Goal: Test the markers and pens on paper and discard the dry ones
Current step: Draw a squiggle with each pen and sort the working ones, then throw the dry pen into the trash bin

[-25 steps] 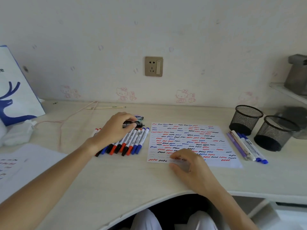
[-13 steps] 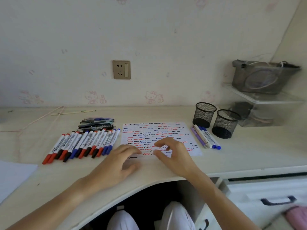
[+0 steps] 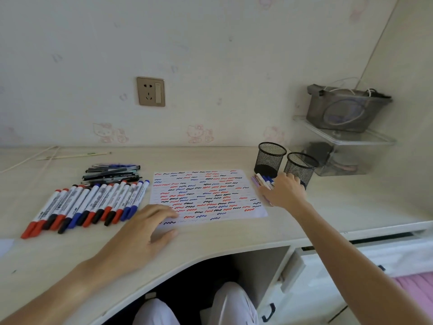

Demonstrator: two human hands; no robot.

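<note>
Desk (image 3: pixel 328 207) | right hand (image 3: pixel 284 192) over pens (image 3: pixel 263 180), grip unclear | left hand (image 3: pixel 143 231) flat

White paper (image 3: pixel 206 193) bears red, blue and black squiggles — markers (image 3: pixel 89 205) white with matching caps — black mesh cups (image 3: pixel 269 158).

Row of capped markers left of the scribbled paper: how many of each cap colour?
Red markers: 6
Black markers: 5
Blue markers: 3
Total: 14
</note>
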